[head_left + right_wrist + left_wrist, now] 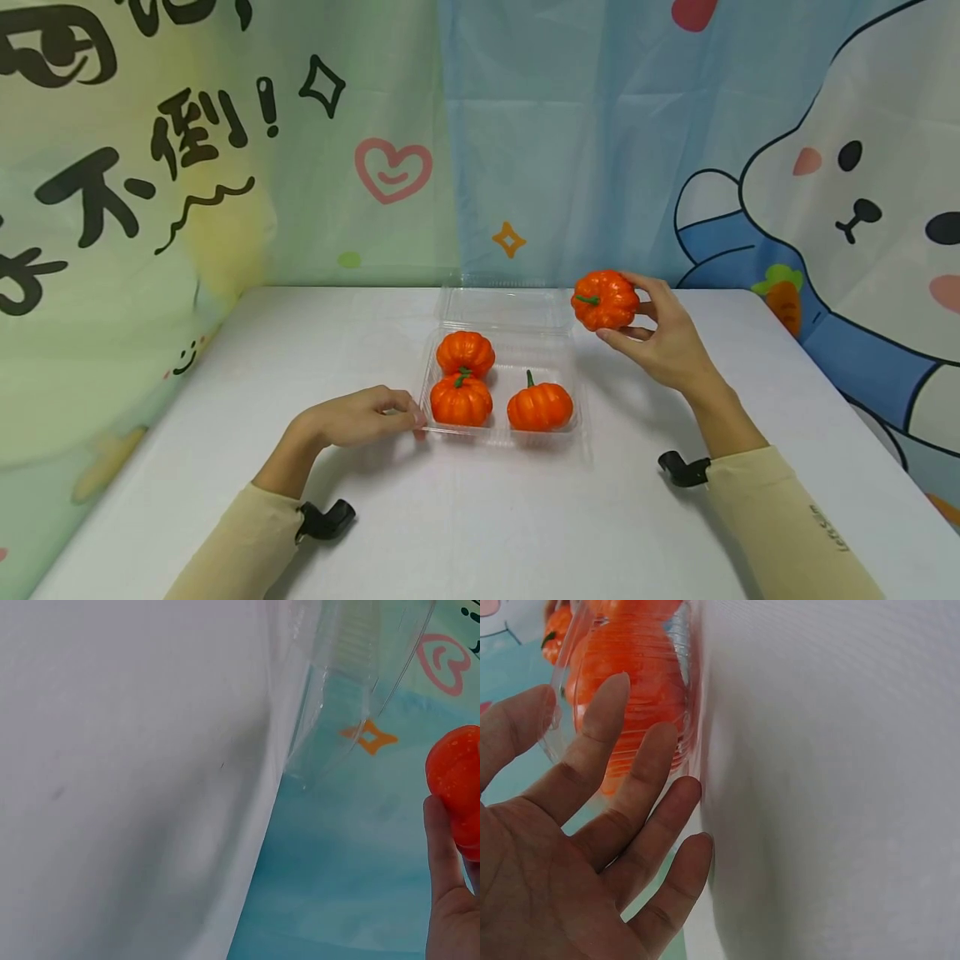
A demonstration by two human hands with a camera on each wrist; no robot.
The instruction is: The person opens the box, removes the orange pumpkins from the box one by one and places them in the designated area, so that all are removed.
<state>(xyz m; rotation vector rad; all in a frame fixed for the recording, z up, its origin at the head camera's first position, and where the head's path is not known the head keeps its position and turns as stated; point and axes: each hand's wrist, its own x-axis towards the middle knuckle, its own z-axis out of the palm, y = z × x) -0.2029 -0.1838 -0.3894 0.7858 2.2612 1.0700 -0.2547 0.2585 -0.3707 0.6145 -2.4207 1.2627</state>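
Three pumpkins (540, 408) sit in the clear box (517, 354), lid (506, 308) back; a fourth pumpkin (606, 300), gripped by the right hand (671, 346), remains outside. Left hand (367, 417): fingers apart, at box edge.

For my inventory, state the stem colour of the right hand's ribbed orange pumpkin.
Green stem, clearest in the head view.

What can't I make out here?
Right wrist view: the right edge cuts off parts of the held pumpkin and right hand.
Left wrist view: the ridged clear container blurs the pumpkins behind its wall.
Head view: lettering on the right sleeve is too small to read.
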